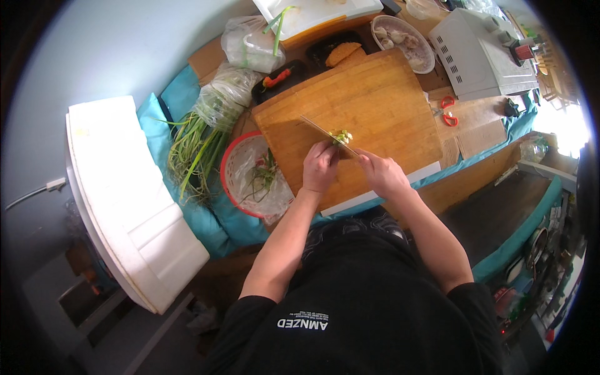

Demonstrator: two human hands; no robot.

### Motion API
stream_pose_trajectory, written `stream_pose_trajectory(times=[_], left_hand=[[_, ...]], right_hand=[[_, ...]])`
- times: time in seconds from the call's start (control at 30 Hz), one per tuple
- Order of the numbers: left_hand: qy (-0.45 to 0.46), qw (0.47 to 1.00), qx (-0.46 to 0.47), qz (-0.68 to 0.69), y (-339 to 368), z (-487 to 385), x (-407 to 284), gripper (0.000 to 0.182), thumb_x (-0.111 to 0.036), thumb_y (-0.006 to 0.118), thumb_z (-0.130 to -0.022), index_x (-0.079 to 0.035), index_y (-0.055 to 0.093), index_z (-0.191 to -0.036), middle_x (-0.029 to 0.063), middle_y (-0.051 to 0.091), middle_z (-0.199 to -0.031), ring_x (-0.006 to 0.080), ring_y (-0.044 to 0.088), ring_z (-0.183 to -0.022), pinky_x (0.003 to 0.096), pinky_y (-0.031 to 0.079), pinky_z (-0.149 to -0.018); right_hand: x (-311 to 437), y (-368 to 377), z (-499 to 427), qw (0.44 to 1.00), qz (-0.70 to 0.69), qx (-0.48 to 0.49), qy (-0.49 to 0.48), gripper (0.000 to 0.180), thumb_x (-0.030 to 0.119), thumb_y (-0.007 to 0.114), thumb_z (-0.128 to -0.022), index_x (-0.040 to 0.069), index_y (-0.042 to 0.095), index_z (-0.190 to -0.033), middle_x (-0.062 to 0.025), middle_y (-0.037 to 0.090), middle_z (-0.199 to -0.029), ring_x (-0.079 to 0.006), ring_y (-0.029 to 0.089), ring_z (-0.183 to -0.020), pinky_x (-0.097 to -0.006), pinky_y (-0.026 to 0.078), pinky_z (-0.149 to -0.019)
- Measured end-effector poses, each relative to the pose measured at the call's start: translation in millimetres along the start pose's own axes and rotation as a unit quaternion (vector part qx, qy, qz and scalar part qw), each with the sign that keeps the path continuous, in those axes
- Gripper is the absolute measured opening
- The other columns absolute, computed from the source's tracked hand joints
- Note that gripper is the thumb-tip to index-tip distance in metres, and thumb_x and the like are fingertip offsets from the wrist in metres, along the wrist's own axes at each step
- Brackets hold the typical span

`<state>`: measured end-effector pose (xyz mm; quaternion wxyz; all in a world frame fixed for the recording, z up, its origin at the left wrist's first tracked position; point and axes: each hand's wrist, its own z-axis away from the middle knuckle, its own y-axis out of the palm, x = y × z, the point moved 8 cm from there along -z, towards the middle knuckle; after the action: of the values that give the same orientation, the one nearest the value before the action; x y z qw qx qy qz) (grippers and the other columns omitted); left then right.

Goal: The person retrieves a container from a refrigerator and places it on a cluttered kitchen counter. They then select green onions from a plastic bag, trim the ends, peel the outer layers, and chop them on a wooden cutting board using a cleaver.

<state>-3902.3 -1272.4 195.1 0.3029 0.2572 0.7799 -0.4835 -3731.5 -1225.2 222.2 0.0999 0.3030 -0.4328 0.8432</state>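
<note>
A wooden cutting board point(356, 98) lies before me. My right hand point(385, 174) grips the handle of a kitchen knife point(323, 130), whose thin blade runs diagonally up and left across the board. Close against the blade's near side, my left hand point(320, 164) has its fingertips bent down to the board around something mostly hidden, probably a vegetable stalk. Chopped pale-green pieces point(343, 136) lie in a small pile on the blade's far side.
Left of the board stand a red-rimmed basket point(228, 154) with plastic and roots, and a bundle of green onions point(199, 140). Beyond are a black tray with a red pepper point(277, 78), a garlic bowl point(429, 58) and a white appliance point(478, 61). Red-handled scissors point(448, 119) lie right.
</note>
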Motion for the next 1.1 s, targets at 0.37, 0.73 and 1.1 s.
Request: stream_pose_trajectory(times=[0.37, 0.73, 1.1], left_hand=[[0.016, 1.000, 0.013, 0.001, -3, -1, -3, 0.023, 0.005, 0.073, -0.077, -0.004, 0.075, -0.097, 0.0133, 0.071, -0.099, 0.0345, 0.068, -0.093, 0.0415, 0.056, -0.079], [0.009, 1.000, 0.017, -0.010, -1, 6, 3, 0.020, 0.005, 0.075, -0.075, -0.002, 0.074, -0.094, 0.0137, 0.071, -0.098, 0.0337, 0.068, -0.093, 0.0415, 0.057, -0.079], [0.016, 1.000, -0.003, -0.002, -9, 6, 0, 0.015, 0.004, 0.075, -0.080, -0.001, 0.074, -0.094, 0.0127, 0.071, -0.098, 0.0328, 0.068, -0.091, 0.0394, 0.057, -0.078]], right_hand=[[4, 5, -3, 1.000, 0.008, 0.004, -0.018, 0.042, 0.044, 0.046, -0.107, 0.017, 0.071, -0.125, -0.0254, 0.072, -0.093, -0.0459, 0.069, -0.090, -0.0542, 0.055, -0.081], [7, 1, 15, 0.999, 0.034, 0.015, -0.005, 0.044, 0.045, 0.046, -0.107, 0.015, 0.070, -0.127, -0.0259, 0.071, -0.091, -0.0467, 0.068, -0.089, -0.0548, 0.055, -0.080], [12, -11, 17, 0.999, 0.002, 0.042, -0.010, 0.042, 0.041, 0.045, -0.108, 0.013, 0.073, -0.121, -0.0269, 0.071, -0.090, -0.0477, 0.068, -0.089, -0.0544, 0.054, -0.080]])
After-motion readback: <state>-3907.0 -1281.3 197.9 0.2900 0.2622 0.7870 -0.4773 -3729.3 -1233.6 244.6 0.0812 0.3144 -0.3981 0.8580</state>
